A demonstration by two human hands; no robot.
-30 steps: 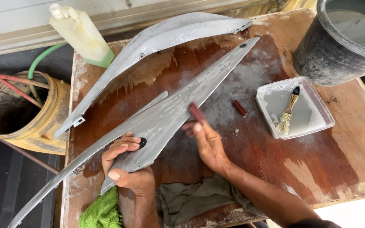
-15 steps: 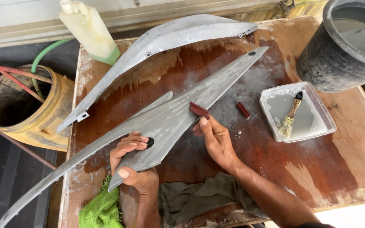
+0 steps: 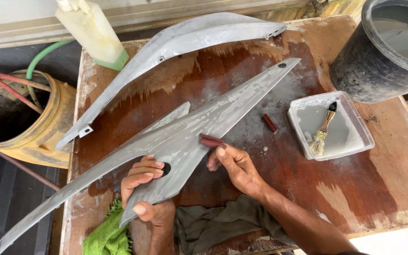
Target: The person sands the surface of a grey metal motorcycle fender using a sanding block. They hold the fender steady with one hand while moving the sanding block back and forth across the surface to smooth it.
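A long grey pointed body panel [image 3: 223,113] lies across the wet wooden table [image 3: 355,189]. My left hand [image 3: 145,189] grips its near lower tip, thumb underneath and fingers on top beside a black hole. My right hand [image 3: 234,165] presses a small folded dark red piece of sandpaper [image 3: 211,140] against the panel's lower edge with its fingertips. A second curved grey panel [image 3: 175,45] lies farther back.
A white tray [image 3: 329,125] of grey liquid holds a paintbrush [image 3: 322,130]. Another red sandpaper piece [image 3: 269,123] lies beside it. A black bucket [image 3: 383,52] stands back right, a pale plastic bottle [image 3: 93,33] back left, a yellow drum [image 3: 24,118] off the table's left. Green cloth [image 3: 105,236] and grey rag [image 3: 213,222] lie near.
My right hand with the red sandpaper has slid along the panel's lower edge, away and back toward me. My left hand keeps its hold on the panel's tip.
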